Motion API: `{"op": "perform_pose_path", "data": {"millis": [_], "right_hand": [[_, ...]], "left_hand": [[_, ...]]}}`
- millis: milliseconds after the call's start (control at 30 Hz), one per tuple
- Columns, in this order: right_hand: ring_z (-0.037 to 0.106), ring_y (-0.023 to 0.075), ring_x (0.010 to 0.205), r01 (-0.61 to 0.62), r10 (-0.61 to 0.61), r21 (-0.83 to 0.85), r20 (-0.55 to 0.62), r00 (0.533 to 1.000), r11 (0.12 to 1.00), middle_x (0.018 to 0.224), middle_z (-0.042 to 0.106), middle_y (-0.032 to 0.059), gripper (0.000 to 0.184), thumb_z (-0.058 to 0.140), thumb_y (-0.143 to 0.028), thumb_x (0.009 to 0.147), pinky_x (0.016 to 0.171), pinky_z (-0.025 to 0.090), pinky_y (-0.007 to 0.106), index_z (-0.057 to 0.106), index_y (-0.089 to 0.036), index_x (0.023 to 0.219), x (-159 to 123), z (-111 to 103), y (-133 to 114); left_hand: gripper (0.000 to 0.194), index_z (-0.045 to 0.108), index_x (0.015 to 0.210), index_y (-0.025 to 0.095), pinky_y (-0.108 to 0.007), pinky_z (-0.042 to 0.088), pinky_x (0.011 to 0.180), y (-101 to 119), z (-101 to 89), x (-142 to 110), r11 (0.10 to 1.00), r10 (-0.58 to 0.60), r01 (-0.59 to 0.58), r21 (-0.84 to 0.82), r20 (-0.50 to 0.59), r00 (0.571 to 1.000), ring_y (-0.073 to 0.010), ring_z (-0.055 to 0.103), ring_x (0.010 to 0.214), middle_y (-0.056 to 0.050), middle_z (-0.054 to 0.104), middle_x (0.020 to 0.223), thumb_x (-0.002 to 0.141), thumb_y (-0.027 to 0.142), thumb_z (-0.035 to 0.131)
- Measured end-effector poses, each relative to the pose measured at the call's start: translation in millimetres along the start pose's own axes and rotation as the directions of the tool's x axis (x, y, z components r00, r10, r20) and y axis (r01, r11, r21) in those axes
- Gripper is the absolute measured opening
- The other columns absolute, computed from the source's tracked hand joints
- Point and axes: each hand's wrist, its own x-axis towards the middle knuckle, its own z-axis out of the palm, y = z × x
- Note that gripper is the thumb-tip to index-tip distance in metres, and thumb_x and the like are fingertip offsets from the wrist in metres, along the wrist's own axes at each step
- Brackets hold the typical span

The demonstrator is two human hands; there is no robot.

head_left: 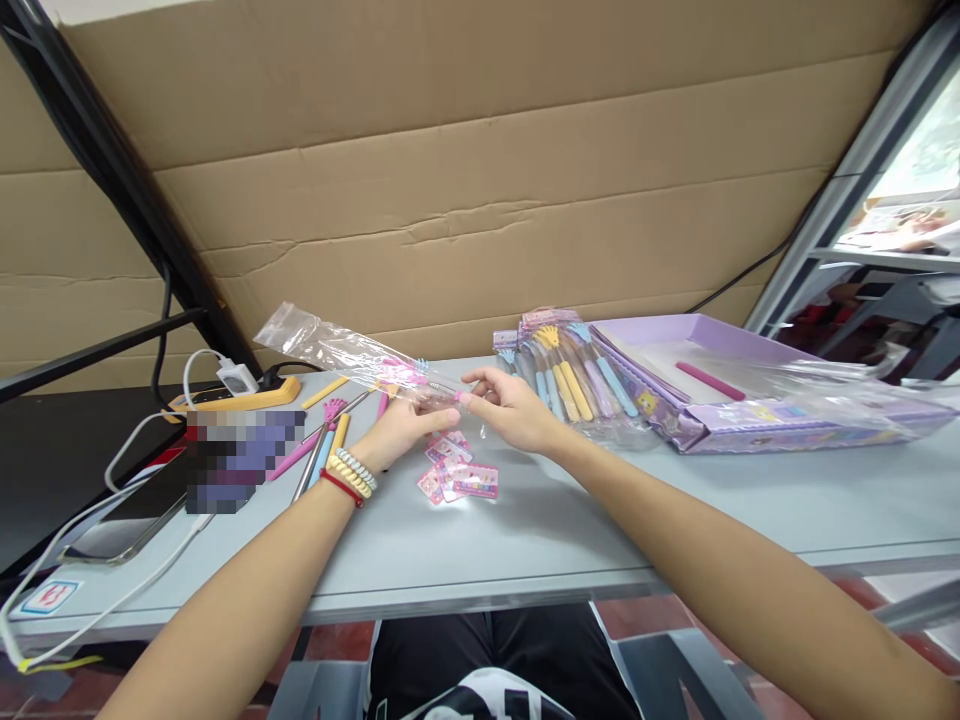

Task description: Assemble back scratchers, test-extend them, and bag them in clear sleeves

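Clear plastic bag gripped by my left fingers and right fingers, pink hand-topped stick showing through it; pink cards lie on counter below.

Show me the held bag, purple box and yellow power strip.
Held bag (341, 350): head view, its middle.
Purple box (720, 430): head view, its front wall.
Yellow power strip (259, 397): head view, its body.
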Motion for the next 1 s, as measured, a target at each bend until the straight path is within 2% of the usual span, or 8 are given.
{"op": "perform_pose_path", "data": {"millis": [100,200,333,467,567,700,867,1000], "right_hand": [[0.053,0.0115,0.065,-0.002,0.001,-0.042,-0.006,1.0,0.999,0.083,0.06,0.0025,0.042,0.054,-0.044,0.082,0.059,0.042,0.026,0.052,-0.015,0.112,-0.9,0.3,0.1],[0.054,0.0101,0.064,-0.006,0.006,0.008,0.05,0.999,1.0,0.089,0.059,0.0028,0.042,0.058,-0.034,0.079,0.055,0.041,0.024,0.048,-0.016,0.116,-1.5,1.6,0.5],[0.056,0.008,0.063,-0.095,0.047,0.212,0.22,0.974,0.973,0.104,0.056,0.0058,0.054,0.061,-0.013,0.068,0.048,0.041,0.022,0.045,-0.018,0.119,-1.1,-2.6,-0.1],[0.062,0.0103,0.068,-0.184,-0.014,0.464,0.391,0.92,0.866,0.105,0.058,0.0071,0.058,0.067,-0.01,0.065,0.055,0.049,0.025,0.046,-0.018,0.119,0.8,-16.9,2.1],[0.066,0.0136,0.074,-0.221,-0.112,0.601,0.467,0.877,0.768,0.102,0.064,0.0076,0.052,0.073,-0.015,0.066,0.065,0.054,0.028,0.052,-0.016,0.114,2.8,-25.8,7.1],[0.067,0.0134,0.069,-0.225,-0.13,0.654,0.447,0.885,0.722,0.096,0.069,0.0071,0.045,0.08,-0.022,0.063,0.062,0.055,0.028,0.058,-0.015,0.102,4.9,-28.1,11.8],[0.065,0.0126,0.065,-0.183,-0.098,0.576,0.421,0.902,0.796,0.08,0.069,0.0034,0.043,0.081,-0.022,0.06,0.059,0.053,0.027,0.06,-0.013,0.097,4.6,-23.6,8.9],[0.061,0.01,0.061,-0.16,-0.017,0.478,0.346,0.938,0.864,0.078,0.065,-0.0006,0.065,0.084,-0.018,0.051,0.056,0.049,0.024,0.054,-0.016,0.109,3.2,-17.6,6.5]], "left_hand": [[0.032,0.064,0.073,0.016,-0.027,0.043,0.054,-0.3,-2.6,3.0,0.976,-0.044,0.004,-0.22,-0.179,0.983,-0.0167,0.059,0.065,-0.004,0.064,0.07,0.072,0.048,0.066],[0.029,0.061,0.072,0.016,-0.025,0.04,0.047,-0.5,-5.4,7.6,0.918,-0.083,-0.039,-0.394,-0.288,0.954,-0.0131,0.056,0.055,-0.002,0.063,0.066,0.071,0.044,0.068],[0.027,0.059,0.069,0.015,-0.022,0.041,0.043,-0.3,-12.1,11.7,0.88,-0.11,-0.08,-0.468,-0.365,0.924,-0.0102,0.054,0.048,0.001,0.06,0.058,0.068,0.038,0.073],[0.023,0.055,0.067,0.015,-0.021,0.042,0.043,2.5,-22.0,12.6,0.831,-0.21,-0.08,-0.551,-0.444,0.871,-0.0089,0.054,0.043,0.003,0.059,0.053,0.07,0.033,0.069],[0.02,0.054,0.067,0.015,-0.02,0.043,0.044,5.9,-26.8,12.0,0.801,-0.256,-0.078,-0.594,-0.457,0.852,-0.0089,0.055,0.042,0.003,0.059,0.05,0.075,0.031,0.064],[0.018,0.054,0.069,0.015,-0.019,0.044,0.044,9.1,-27.0,10.9,0.774,-0.253,-0.089,-0.627,-0.435,0.864,-0.0084,0.056,0.042,0.003,0.06,0.051,0.078,0.028,0.062],[0.018,0.055,0.069,0.015,-0.02,0.042,0.04,9.7,-24.7,9.5,0.797,-0.246,-0.061,-0.601,-0.416,0.876,-0.0097,0.057,0.043,0.002,0.06,0.053,0.075,0.029,0.064],[0.023,0.058,0.069,0.014,-0.02,0.042,0.039,5.9,-21.8,8.0,0.84,-0.195,-0.034,-0.541,-0.361,0.912,-0.0093,0.054,0.042,0.002,0.058,0.054,0.072,0.035,0.067]]}}
